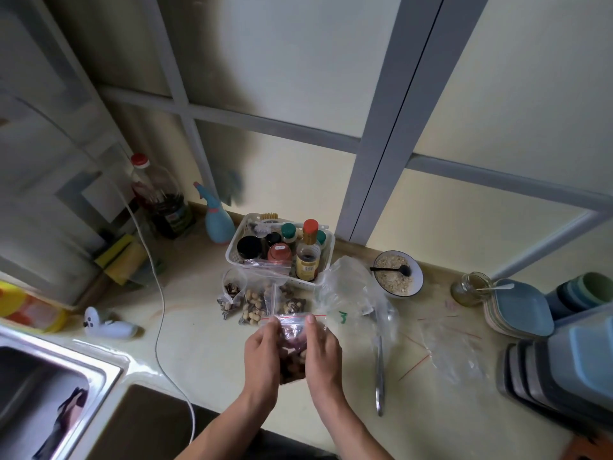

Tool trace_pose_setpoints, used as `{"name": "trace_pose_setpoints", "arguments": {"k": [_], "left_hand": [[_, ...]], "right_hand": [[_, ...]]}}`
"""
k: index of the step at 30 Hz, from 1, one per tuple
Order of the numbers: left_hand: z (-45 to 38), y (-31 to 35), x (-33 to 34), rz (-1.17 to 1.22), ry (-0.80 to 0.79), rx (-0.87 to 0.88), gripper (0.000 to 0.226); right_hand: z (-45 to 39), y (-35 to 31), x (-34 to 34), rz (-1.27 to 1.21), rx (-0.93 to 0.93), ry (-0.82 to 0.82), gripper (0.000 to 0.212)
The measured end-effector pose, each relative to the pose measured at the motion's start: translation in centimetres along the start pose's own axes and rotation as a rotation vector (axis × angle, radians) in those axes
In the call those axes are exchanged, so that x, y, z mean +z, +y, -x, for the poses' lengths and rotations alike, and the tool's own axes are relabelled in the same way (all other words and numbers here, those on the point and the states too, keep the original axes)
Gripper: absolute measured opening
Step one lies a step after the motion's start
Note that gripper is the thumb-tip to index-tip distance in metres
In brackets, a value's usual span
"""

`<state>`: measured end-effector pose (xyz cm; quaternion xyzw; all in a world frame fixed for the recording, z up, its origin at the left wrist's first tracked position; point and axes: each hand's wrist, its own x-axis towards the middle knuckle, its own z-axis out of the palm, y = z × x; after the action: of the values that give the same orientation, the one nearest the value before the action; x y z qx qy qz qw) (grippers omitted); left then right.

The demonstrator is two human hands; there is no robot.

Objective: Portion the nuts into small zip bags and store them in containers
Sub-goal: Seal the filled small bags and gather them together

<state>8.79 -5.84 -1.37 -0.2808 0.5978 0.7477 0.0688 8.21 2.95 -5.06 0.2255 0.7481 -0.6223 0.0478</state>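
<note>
Nuts fill the lower part of the small zip bag (292, 346) that you hold above the counter's (212, 353) front edge, between both hands. Your left hand (262, 356) and right hand (323, 353) each curl around a side of it, thumbs pinching the red-lined zip strip at the top. The film looks thin, soft and slippery, with the weight sagging low, so hold it by the stiffer strip and pinch along it to seal. Filled bags (255, 303) lie just behind, in front of the white basket (238, 257) near the back edge. To the right sit a large crumpled bag (351, 290), a metal spoon (379, 360) and empty zip bags (454, 350). The sauce bottle (308, 257) has a yellow label, too blurred to read.
</note>
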Motion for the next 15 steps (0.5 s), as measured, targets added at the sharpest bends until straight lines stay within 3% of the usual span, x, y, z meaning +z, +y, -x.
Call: {"name": "trace_pose_setpoints", "arguments": {"k": [6, 15], "left_hand": [[-0.4, -0.7, -0.7, -0.012, 0.11, -0.088, 0.059], [-0.3, -1.7, -0.9, 0.148, 0.166, -0.362, 0.044]], "right_hand": [[0.4, -0.3, 0.2, -0.047, 0.0, 0.075, 0.057], [0.8, -0.5, 0.4, -0.085, 0.113, 0.065, 0.057]]}}
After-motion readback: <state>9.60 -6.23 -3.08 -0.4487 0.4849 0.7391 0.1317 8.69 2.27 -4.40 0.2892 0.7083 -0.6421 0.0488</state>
